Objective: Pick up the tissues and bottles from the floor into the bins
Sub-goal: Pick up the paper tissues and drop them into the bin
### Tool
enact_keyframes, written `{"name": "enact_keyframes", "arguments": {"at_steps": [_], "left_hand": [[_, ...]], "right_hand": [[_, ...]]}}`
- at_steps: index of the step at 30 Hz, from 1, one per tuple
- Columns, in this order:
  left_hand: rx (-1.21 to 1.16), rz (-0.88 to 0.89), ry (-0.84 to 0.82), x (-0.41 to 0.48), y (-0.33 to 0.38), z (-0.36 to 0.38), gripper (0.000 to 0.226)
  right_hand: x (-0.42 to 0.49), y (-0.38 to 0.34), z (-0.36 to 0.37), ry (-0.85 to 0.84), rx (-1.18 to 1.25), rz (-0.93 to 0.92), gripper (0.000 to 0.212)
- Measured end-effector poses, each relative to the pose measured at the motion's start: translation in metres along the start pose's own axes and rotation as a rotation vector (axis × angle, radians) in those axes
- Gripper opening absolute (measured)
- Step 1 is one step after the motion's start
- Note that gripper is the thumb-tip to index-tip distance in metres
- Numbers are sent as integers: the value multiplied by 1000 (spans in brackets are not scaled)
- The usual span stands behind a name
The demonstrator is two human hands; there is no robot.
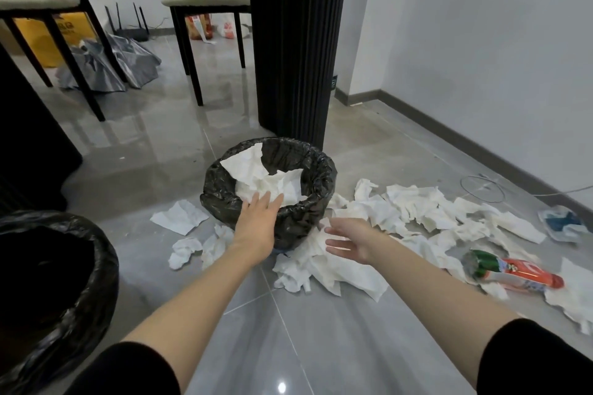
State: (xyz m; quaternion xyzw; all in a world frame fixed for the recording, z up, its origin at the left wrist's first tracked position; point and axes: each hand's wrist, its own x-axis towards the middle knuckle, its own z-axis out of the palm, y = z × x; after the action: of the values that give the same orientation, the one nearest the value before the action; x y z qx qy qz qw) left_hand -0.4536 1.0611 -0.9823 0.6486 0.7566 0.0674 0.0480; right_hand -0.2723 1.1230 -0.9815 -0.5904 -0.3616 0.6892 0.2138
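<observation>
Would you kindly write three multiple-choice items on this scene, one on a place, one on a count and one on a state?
1. Where is the bottle? A: in a bin. B: on a chair. C: on the floor among tissues.
2. How many black-lined bins show? A: two. B: one. C: four.
3. The left hand is: A: fisted. B: open. C: gripping the bottle.
Key: C, it lies right of the centre bin; A, the centre bin and a second bin at left; B, straight fingers over the rim.
</observation>
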Motion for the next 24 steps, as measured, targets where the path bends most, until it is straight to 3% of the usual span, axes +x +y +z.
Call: {"name": "enact_keyframes", "arguments": {"at_steps": [6, 11, 14, 18, 21, 24], "left_hand": [[-194, 224, 146, -11, 56, 18, 62], [-292, 338, 20, -10, 83, 43, 62], [-278, 309, -58, -2, 92, 71, 58], [-259, 199, -154, 7, 86, 100, 57], [-244, 118, -226, 14, 78, 117, 60], [-205, 91, -255, 17, 71, 123, 59]], "right_hand": [[9, 30, -46, 185, -181, -39, 15], [28, 63, -72, 258, -479, -79, 32], [38, 79, -82, 253, -696, -163, 35], [52, 96, -87, 122, -1056, -304, 35], [61, 109, -81, 20, -1202, -286, 31], [65, 115, -77, 28, -1262, -336, 39]]}}
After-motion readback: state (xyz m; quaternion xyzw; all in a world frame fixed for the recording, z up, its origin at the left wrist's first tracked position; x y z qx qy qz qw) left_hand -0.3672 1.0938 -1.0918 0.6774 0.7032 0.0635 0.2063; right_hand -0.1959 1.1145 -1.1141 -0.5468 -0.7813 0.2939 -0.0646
